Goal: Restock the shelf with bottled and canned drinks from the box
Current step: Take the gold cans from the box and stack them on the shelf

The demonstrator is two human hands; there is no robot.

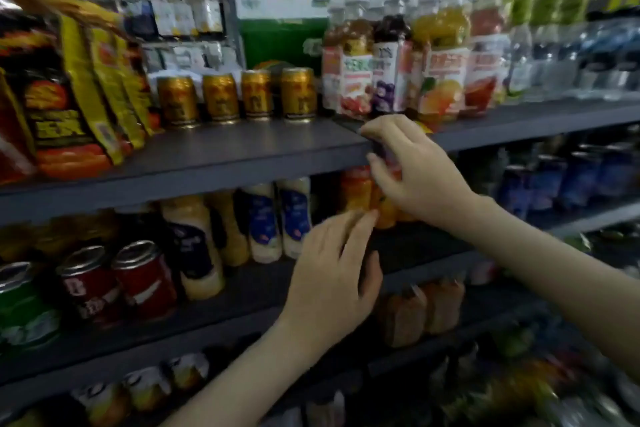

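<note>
Placing step, I judge. Right hand (419, 172) fingers wrap orange bottle (383, 215), near front of middle shelf (419, 246), right of white bottles (294, 218). Left hand (332, 277) fingers straight, empty. Next: I set bottle upright beside neighbours.

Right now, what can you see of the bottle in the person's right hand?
The orange drink bottle is mostly hidden by the right hand, whose fingers curl round its upper part. It looks like plastic, orange liquid below, a reddish label band, a dark top. It is held about upright in front of the grey shelf edge. The left hand reaches its fingertips to the base; contact is unclear.
</note>
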